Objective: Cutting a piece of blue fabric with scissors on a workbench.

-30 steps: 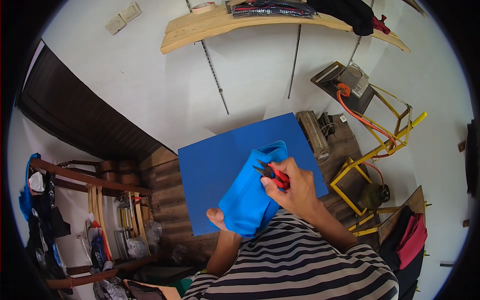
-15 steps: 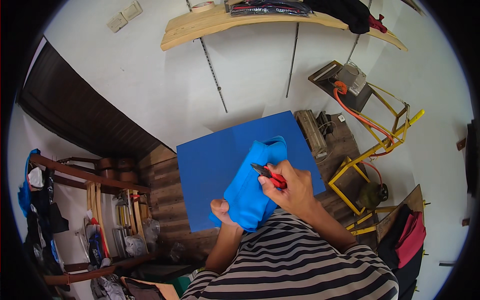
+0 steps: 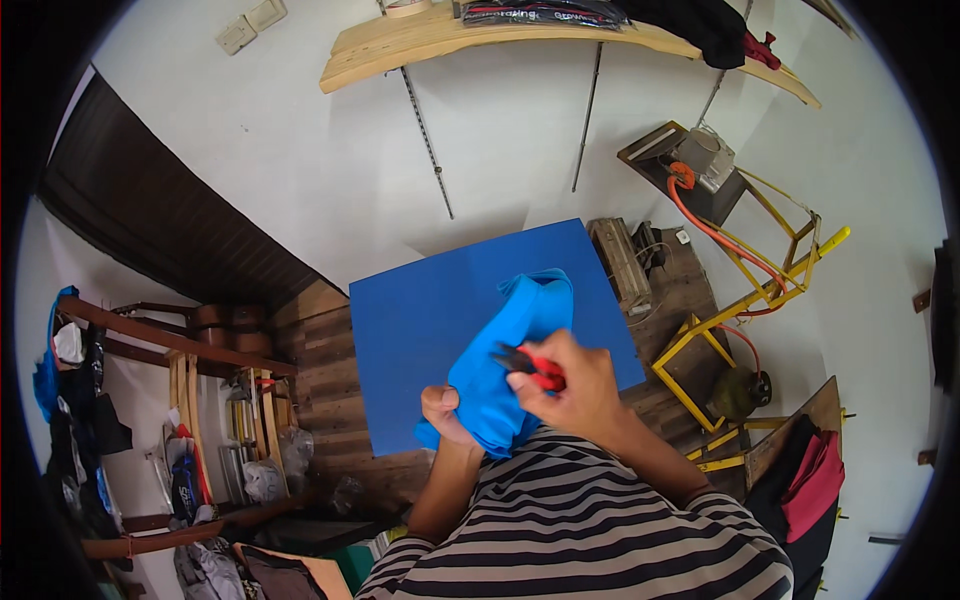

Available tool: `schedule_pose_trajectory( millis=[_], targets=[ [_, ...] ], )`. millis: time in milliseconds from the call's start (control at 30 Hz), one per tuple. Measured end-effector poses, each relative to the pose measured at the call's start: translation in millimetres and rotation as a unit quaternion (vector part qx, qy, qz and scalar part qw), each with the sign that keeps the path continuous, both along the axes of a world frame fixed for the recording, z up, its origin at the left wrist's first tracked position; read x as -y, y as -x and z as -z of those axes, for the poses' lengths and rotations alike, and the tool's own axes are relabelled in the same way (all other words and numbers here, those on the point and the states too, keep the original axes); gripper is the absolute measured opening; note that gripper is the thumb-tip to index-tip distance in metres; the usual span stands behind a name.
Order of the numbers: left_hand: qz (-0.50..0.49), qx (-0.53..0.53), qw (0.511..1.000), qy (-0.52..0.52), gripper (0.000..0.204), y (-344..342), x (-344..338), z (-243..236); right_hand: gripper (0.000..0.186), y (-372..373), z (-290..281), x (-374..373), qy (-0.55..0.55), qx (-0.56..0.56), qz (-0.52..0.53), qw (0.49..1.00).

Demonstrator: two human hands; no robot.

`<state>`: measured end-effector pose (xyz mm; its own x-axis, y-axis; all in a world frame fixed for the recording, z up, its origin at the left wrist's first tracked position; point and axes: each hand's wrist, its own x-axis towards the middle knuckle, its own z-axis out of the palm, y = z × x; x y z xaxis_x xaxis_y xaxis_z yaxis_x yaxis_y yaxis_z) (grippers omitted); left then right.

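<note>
A bright blue cloth (image 3: pixel 500 350), seemingly a garment piece, is bunched over the near part of a blue tabletop (image 3: pixel 420 310). At its lower left end, my left hand (image 3: pixel 447 412) is closed on the fabric, thumb on top and the other fingers hidden beneath. My right hand (image 3: pixel 580 388) grips small red-handled thread snips (image 3: pixel 543 370) with dark blades. The blades are slightly blurred and lie over the middle of the cloth; whether they touch it I cannot tell.
A wooden wall shelf (image 3: pixel 430 42) holds packaged items and dark cloth. To the right stand a yellow metal frame (image 3: pixel 690 390) with an orange hose (image 3: pixel 715 235) and a green gas cylinder (image 3: pixel 740 392). At left, a brown rack (image 3: pixel 180 340) carries clothes and bags.
My right hand and the snips have shifted slightly, and the hand has turned. The cloth's middle has narrowed and creased differently. My left hand keeps its hold.
</note>
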<state>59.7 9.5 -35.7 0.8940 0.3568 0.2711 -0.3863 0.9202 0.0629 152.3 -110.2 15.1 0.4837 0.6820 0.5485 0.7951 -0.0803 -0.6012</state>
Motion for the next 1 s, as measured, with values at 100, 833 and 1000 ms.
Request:
schedule_pose_trajectory(
  millis=[100,833,1000],
  targets=[
    [0.005,-0.055,0.998,-0.033,0.070,1.6,-3.8,-1.0,0.039,-12.2,-4.7,5.1,-0.116,-0.299,0.016,0.947],
    [-0.230,-0.339,0.474,-0.779,0.010,17.0,-62.5,-2.7,0.016,-66.6,-44.6,32.5,-0.226,-0.465,0.042,0.855],
    [-0.089,-0.009,0.904,-0.418,0.012,29.4,-58.7,19.7,0.018,-91.3,-34.1,19.9,-0.183,-0.503,0.038,0.844]
  ],
)
